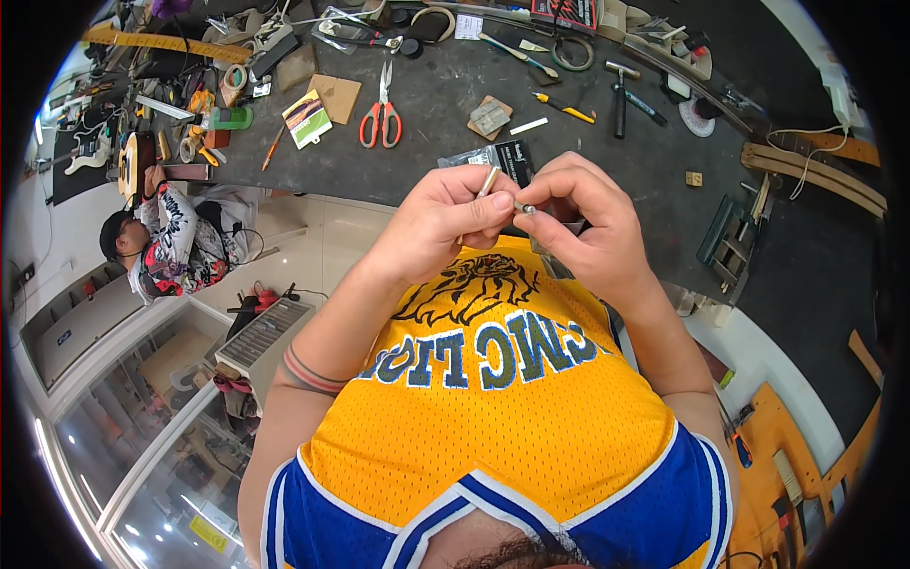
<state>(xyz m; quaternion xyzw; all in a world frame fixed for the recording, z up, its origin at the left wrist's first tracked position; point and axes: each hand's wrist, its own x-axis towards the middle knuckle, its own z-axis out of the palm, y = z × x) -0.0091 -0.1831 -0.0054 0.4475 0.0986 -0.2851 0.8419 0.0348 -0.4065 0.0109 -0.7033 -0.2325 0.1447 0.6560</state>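
Observation:
Over the near edge of the dark workbench (427, 104), my two hands are close together in front of my chest. My left hand (441, 213) is closed, and a short, shiny metal rod (488, 181) sticks up between its fingers. Thumb and forefinger of my right hand (592, 209) pinch a small, silvery cylindrical part (528, 208) beside my left thumb tip. Fingers hide much of both pieces, so I cannot tell whether they join. Just beyond the hands lies a black and clear plastic package (517, 159), partly covered by them.
Orange-handled scissors (381, 114), a booklet (307, 119) and a yellow craft knife (566, 108) lie across the bench. A hammer (620, 106) and small wooden block (695, 178) are to the right. Tools crowd the far edge. At left, another person (190, 232) holds a guitar (139, 166).

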